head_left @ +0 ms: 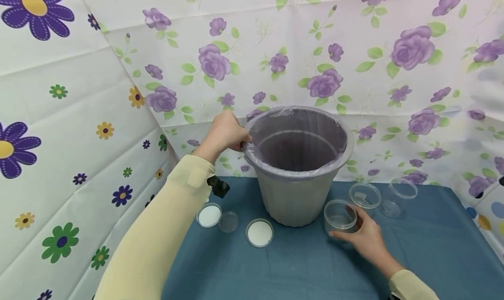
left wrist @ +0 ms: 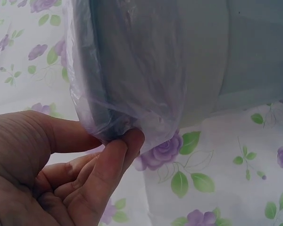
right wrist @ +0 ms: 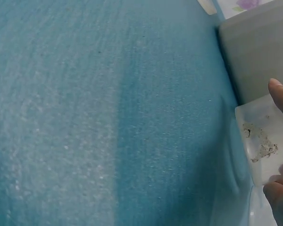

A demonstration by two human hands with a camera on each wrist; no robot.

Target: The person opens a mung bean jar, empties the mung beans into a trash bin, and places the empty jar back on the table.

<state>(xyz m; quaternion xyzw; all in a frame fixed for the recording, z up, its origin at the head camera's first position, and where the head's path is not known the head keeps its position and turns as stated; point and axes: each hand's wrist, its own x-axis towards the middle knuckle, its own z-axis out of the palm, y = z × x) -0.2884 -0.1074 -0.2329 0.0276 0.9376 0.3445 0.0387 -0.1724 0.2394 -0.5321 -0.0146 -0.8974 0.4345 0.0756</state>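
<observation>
A grey bin [head_left: 295, 201] stands at the back of the table, with a thin, purplish plastic bag [left wrist: 146, 70] lining it and folded over its rim. At the rim's left side, my left hand [head_left: 228, 131] pinches the bag between thumb and fingertips. To the right of the bin, my right hand [head_left: 368, 236] grips a clear round plastic tub [head_left: 339, 225] by its side, thumb in front and fingers behind. In the right wrist view, greyish specks [right wrist: 264, 146] show on the tub's wall.
Another clear tub [head_left: 364, 194] is just behind the right hand, and a further clear tub [head_left: 390, 208] with a round clear lid [head_left: 403, 188] lies beyond. Left of the bin lie two round white-filled dishes [head_left: 260, 233] and a clear disc [head_left: 229, 222]. Flowered sheets [head_left: 275, 90] hang behind.
</observation>
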